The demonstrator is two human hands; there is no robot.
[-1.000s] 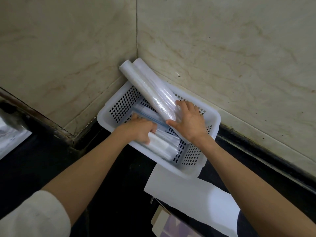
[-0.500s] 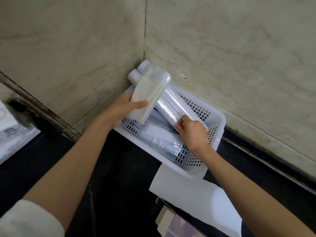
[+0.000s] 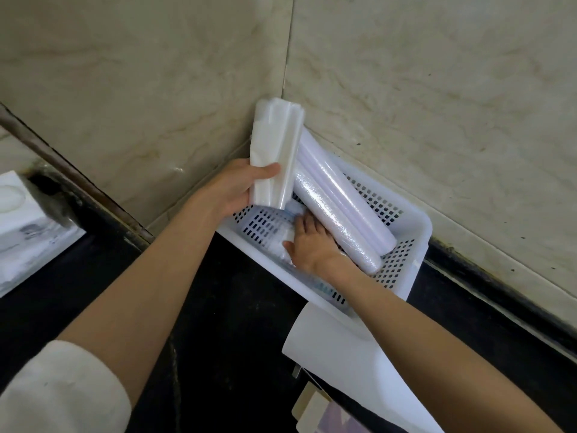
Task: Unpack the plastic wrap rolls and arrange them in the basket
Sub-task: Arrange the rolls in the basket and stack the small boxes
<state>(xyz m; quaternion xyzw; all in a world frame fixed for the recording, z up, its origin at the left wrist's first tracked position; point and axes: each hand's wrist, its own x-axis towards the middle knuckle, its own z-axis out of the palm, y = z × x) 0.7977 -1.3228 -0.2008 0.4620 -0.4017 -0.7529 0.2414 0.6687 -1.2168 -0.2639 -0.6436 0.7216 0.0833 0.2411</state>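
A white perforated basket (image 3: 415, 242) sits in the corner where two marble walls meet. Two long plastic wrap rolls (image 3: 337, 201) lie slanted in it, their far ends leaning over the back rim toward the corner. My left hand (image 3: 237, 189) holds a short wrapped pack of white rolls (image 3: 274, 151) upright above the basket's left side. My right hand (image 3: 307, 242) reaches down inside the basket, fingers on a clear-wrapped pack (image 3: 281, 235) lying on the basket floor beside the long rolls.
The basket stands on a dark counter (image 3: 218, 339). A white sheet of paper (image 3: 349, 364) lies in front of it, with a cardboard piece (image 3: 315, 407) below. A white box (image 3: 28, 232) sits at the left edge.
My left hand has lifted the short pack out of the basket and raised it upright. My right hand has left the long rolls and moved down to the pack on the basket floor.
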